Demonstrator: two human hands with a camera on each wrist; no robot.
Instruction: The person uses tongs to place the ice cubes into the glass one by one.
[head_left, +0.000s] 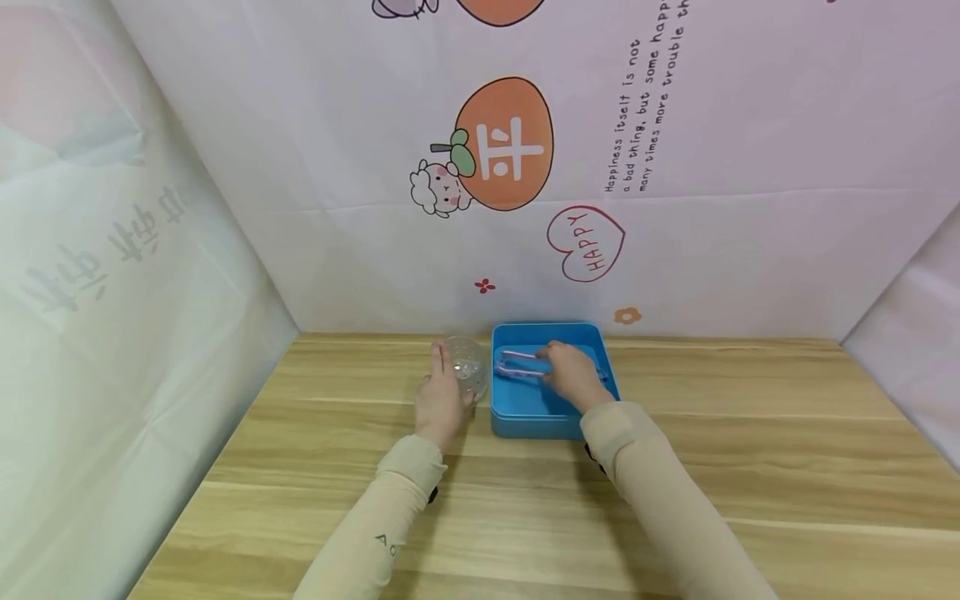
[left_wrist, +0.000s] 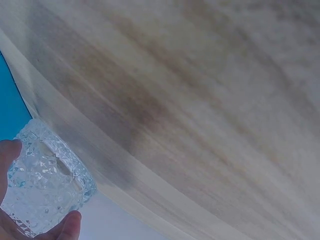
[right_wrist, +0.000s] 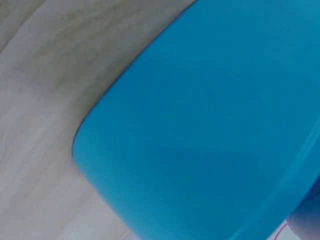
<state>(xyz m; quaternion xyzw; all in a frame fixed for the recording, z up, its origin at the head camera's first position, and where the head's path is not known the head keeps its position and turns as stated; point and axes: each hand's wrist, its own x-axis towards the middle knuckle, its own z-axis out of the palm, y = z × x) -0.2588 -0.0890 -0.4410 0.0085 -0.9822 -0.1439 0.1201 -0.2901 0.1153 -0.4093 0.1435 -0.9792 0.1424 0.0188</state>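
My left hand (head_left: 441,404) grips a clear, faceted glass (head_left: 468,367) standing just left of a blue box (head_left: 536,427). In the left wrist view, thumb and fingers curl round the diamond-patterned glass (left_wrist: 47,175). My right hand (head_left: 573,375) reaches over the open box and holds small pink-edged, see-through tongs (head_left: 517,364), whose tips point left, near the box's left wall. In the right wrist view the box's outer wall (right_wrist: 200,115) fills most of the picture and hides nearly all of the hand. What lies between the tong tips is too small to tell.
A wooden table (head_left: 712,467) carries the box and the glass. Behind it rises a white printed sheet (head_left: 360,250), close to the back of both. Another pale sheet (head_left: 135,350) hangs along the left side.
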